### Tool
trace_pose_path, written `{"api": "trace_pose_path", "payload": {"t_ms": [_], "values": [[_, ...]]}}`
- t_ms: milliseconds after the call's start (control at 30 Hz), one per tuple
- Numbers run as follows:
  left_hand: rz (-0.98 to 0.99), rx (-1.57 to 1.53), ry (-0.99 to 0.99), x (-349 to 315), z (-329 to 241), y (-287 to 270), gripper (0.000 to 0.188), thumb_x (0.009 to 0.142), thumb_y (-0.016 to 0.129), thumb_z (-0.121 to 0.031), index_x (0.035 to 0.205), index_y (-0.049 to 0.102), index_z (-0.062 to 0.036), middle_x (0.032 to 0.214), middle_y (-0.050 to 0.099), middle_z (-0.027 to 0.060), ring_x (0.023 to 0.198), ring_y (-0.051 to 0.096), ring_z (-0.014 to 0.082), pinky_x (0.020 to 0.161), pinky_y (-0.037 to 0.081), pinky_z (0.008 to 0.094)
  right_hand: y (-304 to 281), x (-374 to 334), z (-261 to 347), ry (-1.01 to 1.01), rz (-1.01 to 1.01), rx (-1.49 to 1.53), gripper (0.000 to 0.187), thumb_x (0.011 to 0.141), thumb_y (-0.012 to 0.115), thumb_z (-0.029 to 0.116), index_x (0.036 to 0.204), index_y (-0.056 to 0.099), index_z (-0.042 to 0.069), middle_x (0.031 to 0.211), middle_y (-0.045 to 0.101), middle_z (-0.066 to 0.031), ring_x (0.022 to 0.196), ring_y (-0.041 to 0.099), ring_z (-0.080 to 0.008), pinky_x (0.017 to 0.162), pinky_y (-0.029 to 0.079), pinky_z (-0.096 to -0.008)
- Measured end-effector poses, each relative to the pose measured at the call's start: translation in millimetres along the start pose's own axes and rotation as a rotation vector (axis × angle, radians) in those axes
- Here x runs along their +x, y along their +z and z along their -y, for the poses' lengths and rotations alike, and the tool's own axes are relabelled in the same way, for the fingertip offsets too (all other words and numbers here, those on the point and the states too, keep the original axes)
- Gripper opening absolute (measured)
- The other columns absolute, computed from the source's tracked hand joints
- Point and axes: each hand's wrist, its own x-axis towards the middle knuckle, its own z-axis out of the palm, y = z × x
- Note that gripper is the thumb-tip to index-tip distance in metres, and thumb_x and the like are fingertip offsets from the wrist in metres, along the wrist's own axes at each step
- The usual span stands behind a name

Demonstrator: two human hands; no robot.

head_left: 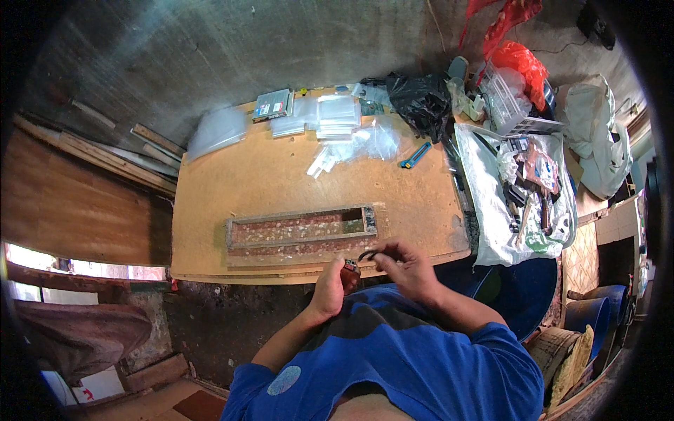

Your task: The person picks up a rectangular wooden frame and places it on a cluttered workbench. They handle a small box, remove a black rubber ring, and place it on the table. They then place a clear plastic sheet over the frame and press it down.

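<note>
1. Workpiece (349, 264), small and dark, sits in the fingers of the left hand (328, 289), just in front of the person's body. These fingers are curled closed around it, leaving its upper end bare, seemingly so the other hand can get at it; its exact kind is too small to tell.
2. Curved strip (366, 255), thin and dark, is pinched in the nearly closed fingers of the right hand (411, 272). It points towards the left fingers, a light tip grip that probably gives fine control. Whether strip and workpiece touch, I cannot tell.
3. Wooden frame (302, 241), long and shallow, lies just beyond the left fingers along the near edge of the desk (418, 203), likely kept there for an easy reach.
4. Blue cutter (415, 156) rests well beyond the right fingers, apart from the frame, perhaps to leave the near area free.
5. Clear plastic bags (337, 116) lie in stacks farthest ahead of the fingers, beside a flat box (272, 105), presumably as supplies set back against the wall.
6. White sack (484, 210), spread open to the right of the right fingers, carries a jumble of dark pieces, apparently gathered so they stay together.
</note>
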Motion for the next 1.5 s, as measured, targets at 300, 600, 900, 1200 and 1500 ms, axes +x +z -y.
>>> {"api": "trace_pose_path", "payload": {"t_ms": [300,600,900,1200,1500], "values": [[-0.014,-0.054,0.103,2,-20,-17,0.073,0.100,0.027,-0.072,0.073,0.054,-0.0097,0.063,0.049,-0.0014,0.053,0.041,0.0095,0.047,0.029,0.0235,-97,25,12,-0.092,0.271,-0.860,0.017,0.095,0.061,0.006,0.112,0.064,0.005,0.091,0.069,-0.0062,0.086,0.065,-0.0162,0.077,0.052,-0.0325],[-0.050,-0.064,0.086,4,-21,-18,0.073,0.100,0.028,-0.072,0.073,0.055,-0.0095,0.063,0.049,-0.0013,0.052,0.040,0.0087,0.047,0.028,0.0240,-128,30,2,0.054,-0.110,-0.698,0.021,0.092,0.059,0.005,0.109,0.070,0.007,0.099,0.071,-0.0064,0.091,0.067,-0.0163,0.082,0.052,-0.0347],[-0.030,-0.036,0.053,6,-16,-14,0.073,0.100,0.028,-0.072,0.074,0.056,-0.0088,0.063,0.049,-0.0008,0.052,0.040,0.0091,0.047,0.029,0.0250,-131,39,-6,0.001,-0.246,-0.287,0.020,0.097,0.058,0.007,0.114,0.066,0.000,0.097,0.070,-0.0062,0.083,0.063,-0.0128,0.074,0.052,-0.0317],[-0.103,-0.060,0.032,7,-13,-18,0.072,0.098,0.033,-0.073,0.080,0.061,-0.0092,0.066,0.055,0.0001,0.055,0.046,0.0091,0.049,0.033,0.0229,-62,-11,84,0.128,-0.037,0.281,0.032,0.095,0.066,0.010,0.126,0.062,0.004,0.092,0.064,0.0011,0.066,0.049,-0.0020,0.057,0.039,-0.0185],[-0.020,-0.033,0.033,8,-16,-18,0.075,0.100,0.025,-0.073,0.076,0.055,-0.0081,0.062,0.050,0.0005,0.051,0.042,0.0112,0.046,0.030,0.0248,-32,-23,119,0.043,0.262,0.511,0.032,0.100,0.063,0.010,0.130,0.058,0.002,0.107,0.064,-0.0010,0.096,0.059,-0.0074,0.085,0.048,-0.0248]]}}
